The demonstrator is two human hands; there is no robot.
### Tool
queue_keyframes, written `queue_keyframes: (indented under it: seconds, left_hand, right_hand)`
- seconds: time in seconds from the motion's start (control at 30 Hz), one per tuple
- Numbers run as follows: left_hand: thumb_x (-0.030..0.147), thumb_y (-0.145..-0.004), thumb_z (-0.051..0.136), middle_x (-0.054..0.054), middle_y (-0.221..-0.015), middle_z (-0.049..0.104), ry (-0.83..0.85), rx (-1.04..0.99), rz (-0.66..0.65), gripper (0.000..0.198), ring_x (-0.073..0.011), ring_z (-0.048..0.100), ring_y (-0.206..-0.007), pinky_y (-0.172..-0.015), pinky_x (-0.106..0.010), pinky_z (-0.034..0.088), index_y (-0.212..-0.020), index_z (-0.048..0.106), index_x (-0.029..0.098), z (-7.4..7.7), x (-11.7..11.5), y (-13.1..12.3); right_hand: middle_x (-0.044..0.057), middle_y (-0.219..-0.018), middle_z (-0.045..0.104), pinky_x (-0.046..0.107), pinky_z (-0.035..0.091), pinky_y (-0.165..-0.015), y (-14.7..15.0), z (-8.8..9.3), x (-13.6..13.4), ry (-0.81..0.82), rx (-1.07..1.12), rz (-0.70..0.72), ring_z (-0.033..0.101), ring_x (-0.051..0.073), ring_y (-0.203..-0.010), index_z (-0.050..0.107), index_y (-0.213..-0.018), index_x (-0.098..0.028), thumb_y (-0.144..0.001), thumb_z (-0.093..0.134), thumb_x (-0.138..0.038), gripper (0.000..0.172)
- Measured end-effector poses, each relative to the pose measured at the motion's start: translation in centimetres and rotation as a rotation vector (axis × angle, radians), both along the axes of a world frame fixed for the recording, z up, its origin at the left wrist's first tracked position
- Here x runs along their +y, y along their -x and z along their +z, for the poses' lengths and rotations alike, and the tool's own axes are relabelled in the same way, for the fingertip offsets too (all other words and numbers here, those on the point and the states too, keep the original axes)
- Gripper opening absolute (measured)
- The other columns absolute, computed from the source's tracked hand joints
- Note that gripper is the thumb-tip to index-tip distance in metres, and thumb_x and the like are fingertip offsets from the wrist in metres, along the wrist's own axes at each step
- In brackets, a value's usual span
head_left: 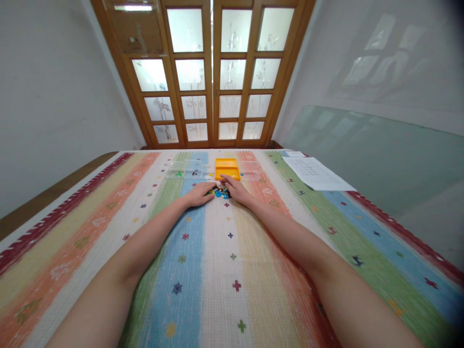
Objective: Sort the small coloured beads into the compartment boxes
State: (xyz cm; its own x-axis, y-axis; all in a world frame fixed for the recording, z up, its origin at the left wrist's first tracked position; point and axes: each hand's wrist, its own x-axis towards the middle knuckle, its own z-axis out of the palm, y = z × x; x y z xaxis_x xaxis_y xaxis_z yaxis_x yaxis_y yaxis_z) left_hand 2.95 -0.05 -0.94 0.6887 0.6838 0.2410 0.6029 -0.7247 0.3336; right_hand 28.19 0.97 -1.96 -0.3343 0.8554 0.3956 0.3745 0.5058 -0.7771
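Note:
A small heap of mixed blue, yellow and dark pieces (219,193) lies on the striped cloth between my hands; the pieces are too small to name. My left hand (201,194) rests along the heap's left side, fingers stretched out and curved around it. On the opposite side, my right hand (234,189) reaches over the heap's edge with its fingers apart, near the front of a yellow-orange box (227,164). Neither hand visibly grips a piece, though the fingertips are small in view. The box has a divider across it and sits just beyond the hands.
A clear tray (170,170) with green and dark bits stands left of the box; another clear tray (253,172) lies to its right. White printed sheets (315,173) lie at the back right of the table. Walls flank both sides, with wooden glazed doors (213,96) behind.

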Motion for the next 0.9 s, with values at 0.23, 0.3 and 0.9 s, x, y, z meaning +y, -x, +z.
queue_keyframes:
  seconds: [0.23, 0.3, 0.9]
  left_hand:
    - [0.041, -0.105, 0.049, -0.012, -0.163, 0.049, -0.018, 0.059, -0.037, 0.056, -0.0279, 0.043, -0.152, -0.128, -0.047, 0.029, -0.158, 0.049, 0.022, 0.5, -0.7, -0.9]
    - [0.037, -0.105, 0.048, -0.011, -0.159, 0.053, -0.030, 0.036, -0.082, 0.053, -0.0258, 0.047, -0.148, -0.127, -0.045, 0.031, -0.156, 0.052, 0.022, 0.8, -0.8, -1.0]
    - [0.034, -0.101, 0.056, -0.012, -0.154, 0.056, -0.116, 0.034, -0.077, 0.049, -0.0281, 0.049, -0.144, -0.124, -0.049, 0.036, -0.149, 0.059, 0.023, 1.6, -2.6, -2.8]
  right_hand:
    - [0.006, -0.100, 0.077, 0.029, 0.058, -0.081, -0.5, 1.1, -0.2, 0.107, 0.058, -0.139, 0.073, 0.017, -0.088, 0.071, -0.111, -0.020, -0.101, 0.043, -0.018, 0.030]
    - [0.006, -0.098, 0.078, 0.027, 0.057, -0.077, -0.6, 1.6, -0.5, 0.135, 0.041, -0.134, 0.073, 0.017, -0.087, 0.072, -0.106, -0.019, -0.100, 0.044, -0.017, 0.028]
    - [0.001, -0.079, 0.067, 0.024, 0.039, -0.061, -6.0, 5.7, 0.1, 0.188, -0.633, 0.347, 0.056, 0.015, -0.070, 0.067, -0.087, -0.017, -0.080, 0.069, -0.021, 0.009]
